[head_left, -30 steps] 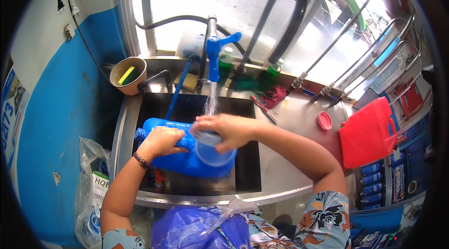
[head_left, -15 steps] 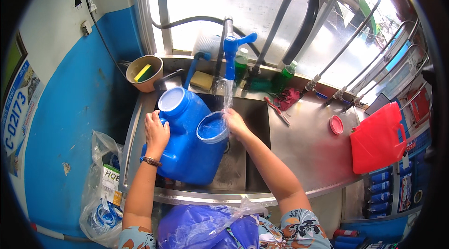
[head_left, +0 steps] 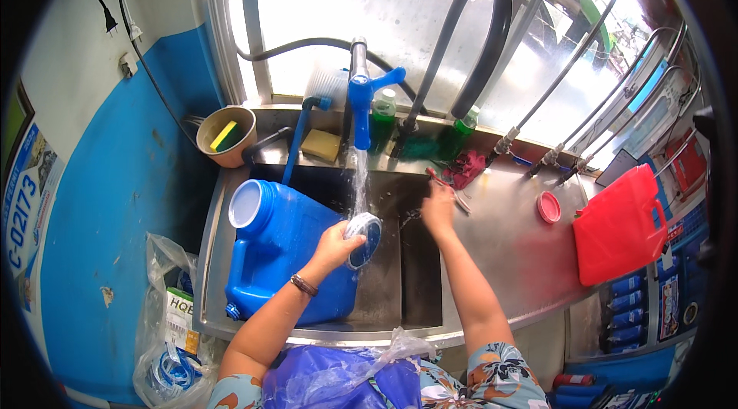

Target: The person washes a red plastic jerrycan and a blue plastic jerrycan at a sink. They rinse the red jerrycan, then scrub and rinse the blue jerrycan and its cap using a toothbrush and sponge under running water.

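Note:
A large blue water jug (head_left: 296, 244) leans in the steel sink (head_left: 415, 286), its pale round top (head_left: 249, 206) toward the far left. Over the jug's right side, my left hand (head_left: 338, 246) grips a round blue lid (head_left: 364, 241) with a whitish rim. Water (head_left: 360, 178) runs down from the blue tap (head_left: 360, 105) onto the lid. My right hand (head_left: 439, 211) reaches over the sink's right edge, its fingertips at the red-handled pliers (head_left: 460, 197). Blur hides whether those fingers are closed on the handle.
Behind the sink stand a tub (head_left: 226, 136) with a sponge, a yellow sponge block (head_left: 321, 145) and green bottles (head_left: 383, 121). A red cloth (head_left: 464, 170), a red cap (head_left: 548, 207) and a red jug (head_left: 621, 228) are on the right counter. Thin upright pipes rise there.
My left hand has left the jug and now holds the lid, which was by my right hand. My right hand has moved rightward to the pliers. The jug has shifted left.

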### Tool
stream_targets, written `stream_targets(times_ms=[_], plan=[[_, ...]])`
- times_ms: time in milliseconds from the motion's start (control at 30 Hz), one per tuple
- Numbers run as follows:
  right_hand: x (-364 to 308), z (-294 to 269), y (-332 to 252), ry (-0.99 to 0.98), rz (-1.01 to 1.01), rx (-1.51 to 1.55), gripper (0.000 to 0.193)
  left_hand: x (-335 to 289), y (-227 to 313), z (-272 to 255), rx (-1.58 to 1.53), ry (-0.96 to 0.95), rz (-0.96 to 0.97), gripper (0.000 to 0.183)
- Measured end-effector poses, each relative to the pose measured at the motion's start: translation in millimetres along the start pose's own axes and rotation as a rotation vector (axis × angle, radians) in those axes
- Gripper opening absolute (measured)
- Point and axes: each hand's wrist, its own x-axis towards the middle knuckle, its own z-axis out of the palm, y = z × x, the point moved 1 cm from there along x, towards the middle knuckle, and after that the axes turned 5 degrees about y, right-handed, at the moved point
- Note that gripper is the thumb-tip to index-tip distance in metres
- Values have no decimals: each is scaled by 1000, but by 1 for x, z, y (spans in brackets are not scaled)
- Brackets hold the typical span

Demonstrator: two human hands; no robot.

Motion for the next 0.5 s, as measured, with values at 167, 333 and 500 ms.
stream_targets(times_ms=[167, 333, 500], plan=[[-6, 5, 81, -107, 21, -271, 41, 8, -12, 17, -259, 20, 18, 28], [-47, -5, -3, -258, 321, 794, 39, 18, -25, 14, -721, 104, -162, 26], [-76, -49, -103, -364, 249, 1278, 43, 24, -38, 10, -572, 333, -218, 59]])
